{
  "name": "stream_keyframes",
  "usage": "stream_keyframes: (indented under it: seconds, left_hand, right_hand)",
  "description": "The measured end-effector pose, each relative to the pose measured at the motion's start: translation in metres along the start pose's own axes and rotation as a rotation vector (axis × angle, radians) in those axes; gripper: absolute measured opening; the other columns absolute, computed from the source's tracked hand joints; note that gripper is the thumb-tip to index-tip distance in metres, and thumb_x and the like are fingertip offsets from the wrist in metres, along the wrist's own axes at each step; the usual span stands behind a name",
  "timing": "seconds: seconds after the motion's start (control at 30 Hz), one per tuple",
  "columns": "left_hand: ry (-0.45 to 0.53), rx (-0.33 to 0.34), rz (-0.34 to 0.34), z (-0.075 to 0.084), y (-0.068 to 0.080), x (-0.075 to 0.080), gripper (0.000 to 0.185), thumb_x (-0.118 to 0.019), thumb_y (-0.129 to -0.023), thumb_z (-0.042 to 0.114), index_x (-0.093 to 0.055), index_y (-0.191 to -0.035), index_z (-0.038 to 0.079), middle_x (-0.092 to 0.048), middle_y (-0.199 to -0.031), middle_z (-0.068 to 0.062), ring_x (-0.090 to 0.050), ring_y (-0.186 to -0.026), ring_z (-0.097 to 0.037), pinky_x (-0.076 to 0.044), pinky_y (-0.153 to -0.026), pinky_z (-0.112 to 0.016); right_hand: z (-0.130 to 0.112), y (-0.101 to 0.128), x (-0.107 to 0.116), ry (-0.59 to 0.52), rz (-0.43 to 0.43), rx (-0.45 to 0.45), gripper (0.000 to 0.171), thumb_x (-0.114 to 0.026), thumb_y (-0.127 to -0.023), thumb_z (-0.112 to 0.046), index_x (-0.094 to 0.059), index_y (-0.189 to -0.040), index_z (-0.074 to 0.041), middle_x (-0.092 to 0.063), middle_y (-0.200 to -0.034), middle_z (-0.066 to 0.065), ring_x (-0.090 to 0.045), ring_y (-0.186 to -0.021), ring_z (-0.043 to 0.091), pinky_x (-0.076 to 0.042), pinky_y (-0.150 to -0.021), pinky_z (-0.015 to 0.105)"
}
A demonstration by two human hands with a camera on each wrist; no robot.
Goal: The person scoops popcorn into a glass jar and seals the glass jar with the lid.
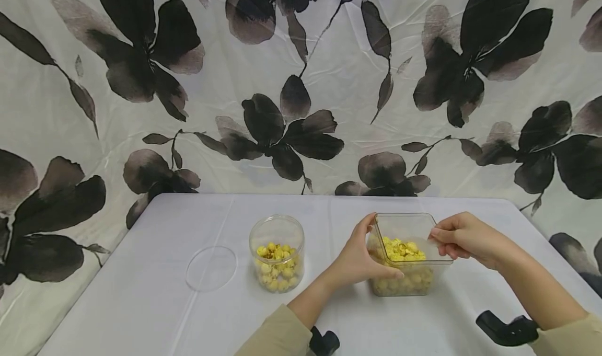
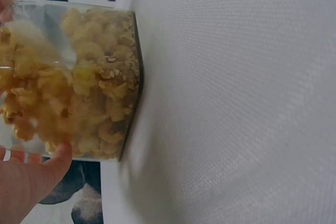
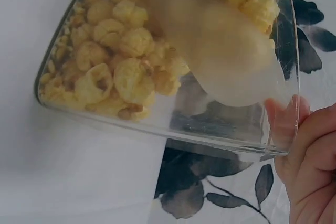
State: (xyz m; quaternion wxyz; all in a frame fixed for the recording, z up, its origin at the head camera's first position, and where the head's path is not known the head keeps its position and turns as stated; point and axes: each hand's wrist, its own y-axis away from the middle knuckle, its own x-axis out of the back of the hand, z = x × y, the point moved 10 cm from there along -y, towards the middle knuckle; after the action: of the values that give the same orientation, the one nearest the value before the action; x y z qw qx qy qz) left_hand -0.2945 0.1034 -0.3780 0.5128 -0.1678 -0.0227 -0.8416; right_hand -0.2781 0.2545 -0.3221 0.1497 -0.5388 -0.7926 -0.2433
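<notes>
The square clear container of yellow popcorn stands right of centre on the white table, near the front edge. The left hand grips its left wall, thumb curled along the near rim. The right hand pinches the right rim with curled fingers. The round jar, left of the container, is about half filled and open; its lid lies flat further left. Judged status: transfer partly done, popcorn remains in the container, jar not yet closed.
</notes>
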Motion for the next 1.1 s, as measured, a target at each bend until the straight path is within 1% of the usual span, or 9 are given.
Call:
stream_keyframes:
  seconds: [0.17, 0.37, 0.57, 0.7, 0.83, 0.97, 1.1]
  left_hand:
    - [0.004, 0.0, -0.001, -0.0004, 0.0001, 0.0004, 0.113, -0.089, -0.06, 0.027, -0.017, -0.147, 0.026, -0.027, -0.143, 0.008, -0.03, -0.127, -0.01, -0.036, -0.098, -0.036]
    - [-0.007, -0.003, -0.003, -0.0011, 0.0007, 0.001, 0.112, -0.088, -0.061, 0.028, -0.017, -0.148, 0.025, -0.028, -0.143, 0.006, -0.03, -0.127, -0.011, -0.037, -0.097, -0.034]
    - [-0.02, -0.006, -0.004, 0.0007, 0.0014, 0.0014, 0.112, -0.088, -0.061, 0.028, -0.017, -0.148, 0.024, -0.027, -0.143, 0.007, -0.03, -0.127, -0.01, -0.035, -0.099, -0.038]
    - [-0.025, -0.009, -0.005, 0.0013, 0.0014, 0.0014, 0.112, -0.088, -0.062, 0.028, -0.017, -0.148, 0.023, -0.026, -0.144, 0.007, -0.03, -0.127, -0.011, -0.034, -0.1, -0.041]
    - [-0.021, -0.012, -0.002, 0.0021, 0.0015, 0.0016, 0.112, -0.088, -0.061, 0.027, -0.017, -0.148, 0.022, -0.027, -0.144, 0.006, -0.03, -0.126, -0.011, -0.033, -0.101, -0.04]
    - [-0.019, -0.013, 0.003, 0.0026, 0.0014, 0.0016, 0.113, -0.088, -0.061, 0.027, -0.017, -0.148, 0.021, -0.027, -0.143, 0.005, -0.03, -0.126, -0.012, -0.032, -0.102, -0.039]
    - [-0.018, -0.005, -0.003, 0.0017, 0.0007, 0.0003, 0.112, -0.088, -0.061, 0.028, -0.017, -0.148, 0.023, -0.028, -0.143, 0.005, -0.03, -0.127, -0.011, -0.032, -0.102, -0.04]
  right_hand:
    - [0.0006, -0.001, -0.0027, -0.027, 0.002, 0.01, 0.027, -0.046, -0.097, -0.007, -0.058, -0.097, 0.017, -0.053, -0.062, 0.002, -0.043, -0.047, 0.004, -0.033, -0.043, 0.017]
    - [0.0015, -0.0003, -0.0015, -0.037, -0.002, -0.001, 0.026, -0.045, -0.097, -0.007, -0.059, -0.096, 0.016, -0.053, -0.062, 0.002, -0.042, -0.047, 0.004, -0.031, -0.042, 0.015]
    - [0.004, 0.0012, 0.001, -0.059, -0.003, -0.022, 0.028, -0.045, -0.097, -0.008, -0.058, -0.097, 0.016, -0.053, -0.063, 0.001, -0.041, -0.046, 0.004, -0.031, -0.042, 0.015]
    - [0.0057, 0.0028, 0.0039, -0.05, 0.014, -0.025, 0.028, -0.045, -0.098, -0.008, -0.057, -0.098, 0.017, -0.053, -0.063, 0.001, -0.039, -0.045, 0.005, -0.029, -0.042, 0.016]
    - [0.0056, 0.0025, 0.0061, -0.043, 0.05, -0.033, 0.028, -0.045, -0.098, -0.007, -0.058, -0.098, 0.017, -0.053, -0.062, 0.0, -0.039, -0.046, 0.005, -0.029, -0.042, 0.016]
    - [0.0044, -0.0008, 0.0053, -0.062, 0.078, -0.05, 0.027, -0.046, -0.098, -0.008, -0.059, -0.099, 0.016, -0.055, -0.063, 0.001, -0.042, -0.048, 0.004, -0.033, -0.043, 0.014]
    - [0.0042, -0.003, 0.0039, -0.1, 0.083, -0.062, 0.027, -0.046, -0.098, -0.008, -0.059, -0.1, 0.016, -0.056, -0.064, 0.001, -0.044, -0.049, 0.003, -0.035, -0.045, 0.013]
